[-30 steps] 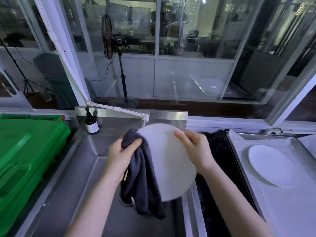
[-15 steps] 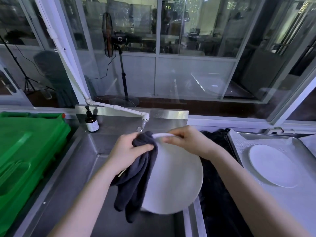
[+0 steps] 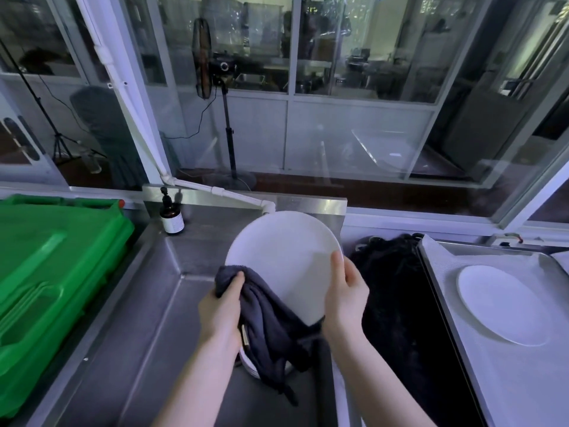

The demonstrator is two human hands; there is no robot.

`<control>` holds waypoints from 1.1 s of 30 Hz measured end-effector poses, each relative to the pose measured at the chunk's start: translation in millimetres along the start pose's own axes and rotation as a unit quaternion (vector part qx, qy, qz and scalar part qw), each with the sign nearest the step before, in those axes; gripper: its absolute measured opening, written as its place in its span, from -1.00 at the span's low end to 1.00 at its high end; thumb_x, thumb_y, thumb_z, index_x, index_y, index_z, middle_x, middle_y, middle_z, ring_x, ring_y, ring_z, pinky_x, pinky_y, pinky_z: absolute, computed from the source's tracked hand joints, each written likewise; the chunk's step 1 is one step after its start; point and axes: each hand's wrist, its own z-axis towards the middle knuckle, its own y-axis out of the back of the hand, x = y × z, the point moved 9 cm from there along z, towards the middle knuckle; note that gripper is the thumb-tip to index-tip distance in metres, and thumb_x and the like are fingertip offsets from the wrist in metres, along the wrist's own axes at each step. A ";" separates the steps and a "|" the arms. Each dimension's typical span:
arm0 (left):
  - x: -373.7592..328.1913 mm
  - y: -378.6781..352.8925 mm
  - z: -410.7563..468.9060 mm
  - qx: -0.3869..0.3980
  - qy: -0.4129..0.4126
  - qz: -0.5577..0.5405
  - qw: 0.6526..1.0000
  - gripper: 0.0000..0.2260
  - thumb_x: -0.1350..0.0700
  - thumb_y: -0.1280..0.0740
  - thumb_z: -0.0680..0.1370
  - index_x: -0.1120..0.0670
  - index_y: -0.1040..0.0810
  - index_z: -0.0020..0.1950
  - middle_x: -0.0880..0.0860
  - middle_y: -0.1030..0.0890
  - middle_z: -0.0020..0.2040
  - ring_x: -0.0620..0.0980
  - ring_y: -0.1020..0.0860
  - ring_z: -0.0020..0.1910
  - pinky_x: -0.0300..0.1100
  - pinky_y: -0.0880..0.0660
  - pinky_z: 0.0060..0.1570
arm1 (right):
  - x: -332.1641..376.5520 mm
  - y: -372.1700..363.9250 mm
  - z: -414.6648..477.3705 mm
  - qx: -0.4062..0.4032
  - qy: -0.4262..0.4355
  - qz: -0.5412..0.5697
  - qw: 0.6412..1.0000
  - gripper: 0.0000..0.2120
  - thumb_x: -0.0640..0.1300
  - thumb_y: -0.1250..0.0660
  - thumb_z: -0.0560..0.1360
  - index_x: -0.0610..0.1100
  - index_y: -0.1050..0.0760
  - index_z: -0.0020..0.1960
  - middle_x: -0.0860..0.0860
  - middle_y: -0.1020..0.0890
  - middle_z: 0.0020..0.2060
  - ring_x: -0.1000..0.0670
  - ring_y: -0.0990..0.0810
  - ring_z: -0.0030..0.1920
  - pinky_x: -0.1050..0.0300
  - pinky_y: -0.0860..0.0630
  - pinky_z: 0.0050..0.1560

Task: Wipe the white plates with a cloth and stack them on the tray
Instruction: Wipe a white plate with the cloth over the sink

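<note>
A white plate [image 3: 283, 257] is held tilted above the steel sink [image 3: 147, 303]. My right hand [image 3: 346, 294] grips its right rim, thumb on the face. My left hand [image 3: 223, 309] grips a dark grey cloth [image 3: 271, 328] and presses it on the plate's lower left part. The cloth hangs down over more white plates [image 3: 250, 366] lying in the sink, mostly hidden. On the right, a metal tray [image 3: 462, 303] lined with white fabric carries one white plate [image 3: 502, 303] lying flat.
A green plastic crate [image 3: 52, 272] stands to the left of the sink. A brown bottle [image 3: 171, 217] sits at the sink's back left corner, near a white tap pipe [image 3: 234, 197]. A black cloth [image 3: 397, 291] fills the basin between sink and tray.
The plate has been turned and tipped back, so its face now points toward me. My right hand slid from the top rim to the right rim. My left hand moved the cloth lower.
</note>
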 end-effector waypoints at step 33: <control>-87.8 -63.4 -72.6 0.199 -0.446 0.188 0.852 -0.62 -0.14 -0.39 0.47 -0.24 -0.49 0.28 -0.20 -0.58 0.27 -0.18 -0.49 0.32 -0.25 -0.37 0.29 | 26.1 -34.1 -28.2 0.273 0.027 -0.021 0.961 -0.76 0.05 -0.39 0.56 -0.13 -0.67 -0.07 -0.16 -0.73 -0.15 -0.07 -0.67 -0.13 -0.03 -0.57 -0.08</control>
